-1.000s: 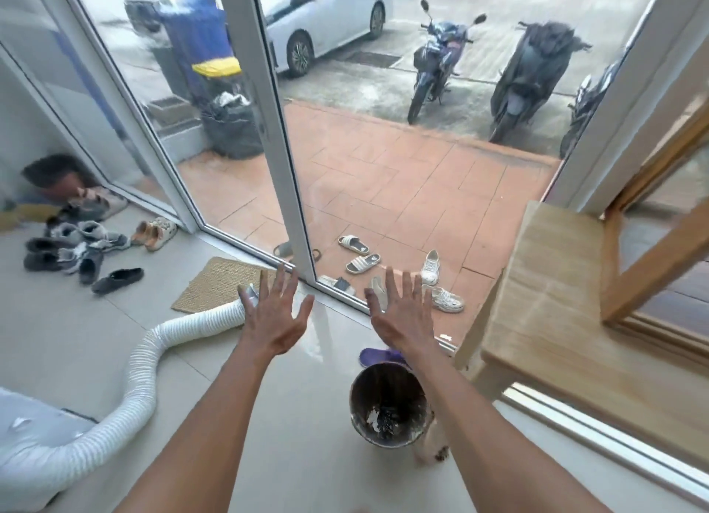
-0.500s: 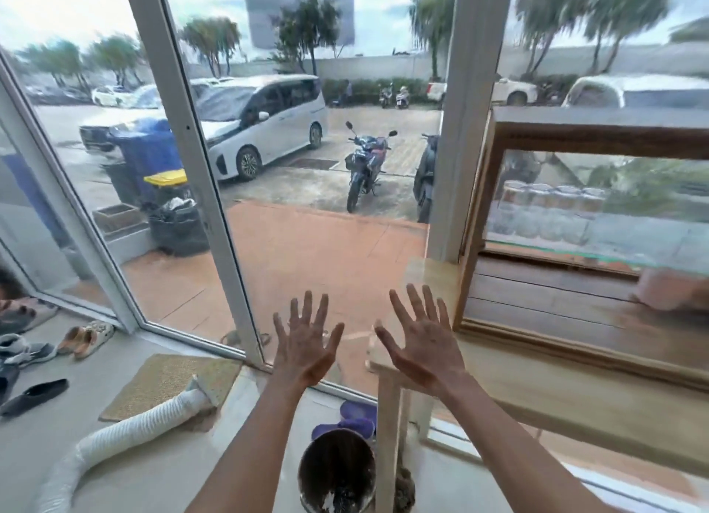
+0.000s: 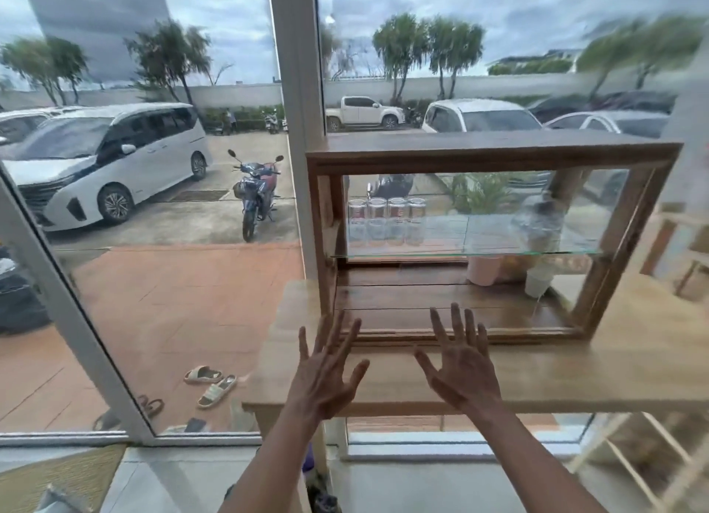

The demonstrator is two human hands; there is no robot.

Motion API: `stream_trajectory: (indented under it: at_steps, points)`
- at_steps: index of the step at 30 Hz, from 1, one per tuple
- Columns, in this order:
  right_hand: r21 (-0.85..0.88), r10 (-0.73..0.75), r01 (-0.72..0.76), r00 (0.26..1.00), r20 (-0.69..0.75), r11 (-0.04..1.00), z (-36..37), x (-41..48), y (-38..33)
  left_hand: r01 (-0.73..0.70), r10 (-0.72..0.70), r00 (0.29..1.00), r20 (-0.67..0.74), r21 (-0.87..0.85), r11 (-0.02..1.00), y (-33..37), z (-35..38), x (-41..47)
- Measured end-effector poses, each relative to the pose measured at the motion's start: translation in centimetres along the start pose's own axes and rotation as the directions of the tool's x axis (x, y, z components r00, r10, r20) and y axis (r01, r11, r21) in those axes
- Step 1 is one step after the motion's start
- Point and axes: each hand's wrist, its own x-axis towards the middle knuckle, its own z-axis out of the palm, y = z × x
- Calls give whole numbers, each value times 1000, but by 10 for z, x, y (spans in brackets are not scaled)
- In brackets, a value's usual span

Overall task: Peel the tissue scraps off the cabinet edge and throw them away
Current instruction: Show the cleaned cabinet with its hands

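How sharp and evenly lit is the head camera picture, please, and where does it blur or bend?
Head view: flat overcast daylight, no hard shadows; motion blur smears the right-hand trees and the pale wooden rack; wide-angle bend tilts the dark wooden glass-fronted cabinet; both bare hands, left and right, are fairly sharp and empty.

no tissue scraps are showing clearly on the blurred cabinet edge; the tabletop is running off the right edge, smeared by motion.
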Motion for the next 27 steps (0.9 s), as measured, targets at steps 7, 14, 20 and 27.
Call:
stream_trajectory:
  at_steps: [7,14,20,27]
  points:
    - [66,212,-208,975,-71,976,-8,23,60,-257,283,947,-152,168,952,46,-19,70]
    - [156,297,-268,931,-213,951,-19,47,103,-320,387,870,-304,247,915,84,-47,131]
    - [349,361,-274,907,-215,896,-10,67,95,-393,500,824,-265,368,843,91,-42,152]
    - [545,457,-239,834,-309,804,6,81,80,-305,548,784,-291,588,749,77,-47,171]
